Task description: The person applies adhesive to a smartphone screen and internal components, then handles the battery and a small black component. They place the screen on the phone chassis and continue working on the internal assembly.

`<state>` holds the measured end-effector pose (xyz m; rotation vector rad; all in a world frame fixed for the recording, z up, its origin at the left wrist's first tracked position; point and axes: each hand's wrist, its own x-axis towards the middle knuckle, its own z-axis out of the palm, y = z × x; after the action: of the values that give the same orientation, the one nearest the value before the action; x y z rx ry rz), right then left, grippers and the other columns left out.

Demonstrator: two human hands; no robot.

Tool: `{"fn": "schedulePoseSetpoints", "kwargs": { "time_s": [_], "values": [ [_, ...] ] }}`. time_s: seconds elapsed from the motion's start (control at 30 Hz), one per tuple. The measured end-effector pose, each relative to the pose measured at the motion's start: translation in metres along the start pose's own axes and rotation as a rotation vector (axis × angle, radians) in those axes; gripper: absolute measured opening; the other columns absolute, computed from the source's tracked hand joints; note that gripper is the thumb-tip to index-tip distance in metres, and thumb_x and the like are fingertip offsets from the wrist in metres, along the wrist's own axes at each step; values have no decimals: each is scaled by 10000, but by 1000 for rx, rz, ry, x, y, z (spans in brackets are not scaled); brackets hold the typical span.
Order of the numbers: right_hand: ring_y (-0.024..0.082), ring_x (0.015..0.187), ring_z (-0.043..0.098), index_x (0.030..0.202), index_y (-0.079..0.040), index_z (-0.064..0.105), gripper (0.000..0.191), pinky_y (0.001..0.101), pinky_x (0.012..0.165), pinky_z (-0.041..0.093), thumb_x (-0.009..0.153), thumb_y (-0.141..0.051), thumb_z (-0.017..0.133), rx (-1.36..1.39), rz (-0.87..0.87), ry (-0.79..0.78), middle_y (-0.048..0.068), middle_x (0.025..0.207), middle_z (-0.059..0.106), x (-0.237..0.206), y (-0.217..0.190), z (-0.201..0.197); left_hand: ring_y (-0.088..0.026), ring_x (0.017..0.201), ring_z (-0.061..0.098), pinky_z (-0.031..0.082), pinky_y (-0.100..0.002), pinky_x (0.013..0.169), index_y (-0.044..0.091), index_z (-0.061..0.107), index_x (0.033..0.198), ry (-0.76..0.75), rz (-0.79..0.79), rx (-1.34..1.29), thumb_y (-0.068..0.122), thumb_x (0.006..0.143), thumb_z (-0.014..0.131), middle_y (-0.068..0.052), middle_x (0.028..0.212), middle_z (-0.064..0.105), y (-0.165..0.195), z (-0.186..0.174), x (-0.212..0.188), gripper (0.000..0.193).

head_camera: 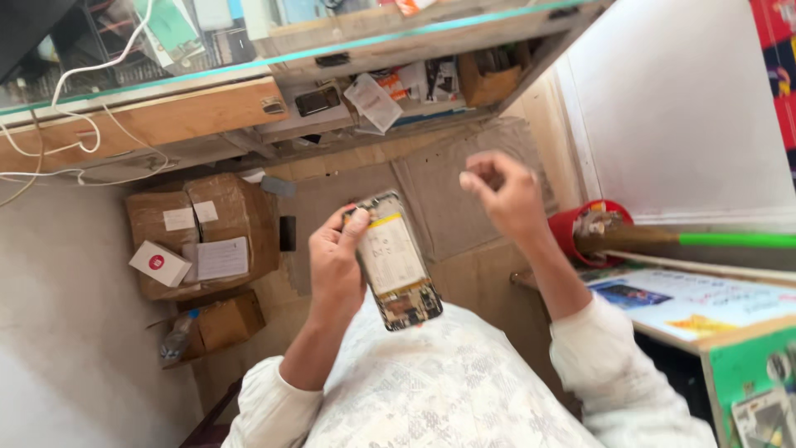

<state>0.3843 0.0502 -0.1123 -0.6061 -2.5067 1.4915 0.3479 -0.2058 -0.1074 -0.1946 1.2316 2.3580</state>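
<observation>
At left of the frame a brown carton (203,232) lies on the floor, with white labels (222,258) on top and a small white box (159,263) with a red dot at its edge. A smaller brown carton (228,322) lies below it. At lower right, a white poster (688,300) with blue and yellow patches covers the bench.

- Small phone repair shop, cramped stall behind a counter
- Glass-topped wooden counter (207,79) with packets and white cables (83,124) on top
- Open shelf (390,112) under it stuffed with a spare phone (317,100), parts bags, small boxes
- Opened smartphone (396,261) with back cover off, battery and board exposed
- Taped cardboard cartons (203,232) stacked on the floor, flattened cardboard as floor cover
- Red tub (572,228) beside a side table with printed posters (688,299)
</observation>
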Motion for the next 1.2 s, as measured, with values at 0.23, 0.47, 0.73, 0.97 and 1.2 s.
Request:
{"fn": "schedulePoseSetpoints", "kwargs": {
  "time_s": [0.23,0.47,0.73,0.97,1.2],
  "values": [
    [290,954,656,1142,-48,720,309,390,848,536,866,-105,847,-322,-349,124,153,1078,667,269,-42,96,-117,803,677,564,-249,708,-88,655,1177,89,38,14,143,1024,622,-87,979,726,89,-54,152,278],
    [351,1162,623,1252,-67,723,367,446,1095,445,884,-66,722,-695,-593,88,133,1215,670,392,-58,124,-72,761,655,540,-218,666,-71,691,1131,45,33,116,156,1049,621,-74,932,735,172,-52,249,251],
    [258,937,716,1098,-44,752,274,388,873,555,854,-124,847,-413,-381,65,116,1026,736,423,-79,137,-72,760,677,560,-219,677,-60,677,1140,95,49,-13,163,1039,631,-63,920,741,197,-43,303,249],
    [325,914,666,1073,-24,743,287,443,837,514,835,-121,870,-460,-614,-81,131,954,716,454,-125,207,-85,784,677,562,-222,704,-63,669,1146,227,121,-92,147,1039,636,-72,949,738,183,-18,330,239],
    [304,1077,638,1139,-48,716,339,428,995,488,915,-243,880,-378,-427,169,122,1088,688,483,-97,160,-117,813,697,587,-255,725,-75,663,1135,274,157,-113,134,1050,620,-105,973,731,192,5,369,230]
  ]
}}
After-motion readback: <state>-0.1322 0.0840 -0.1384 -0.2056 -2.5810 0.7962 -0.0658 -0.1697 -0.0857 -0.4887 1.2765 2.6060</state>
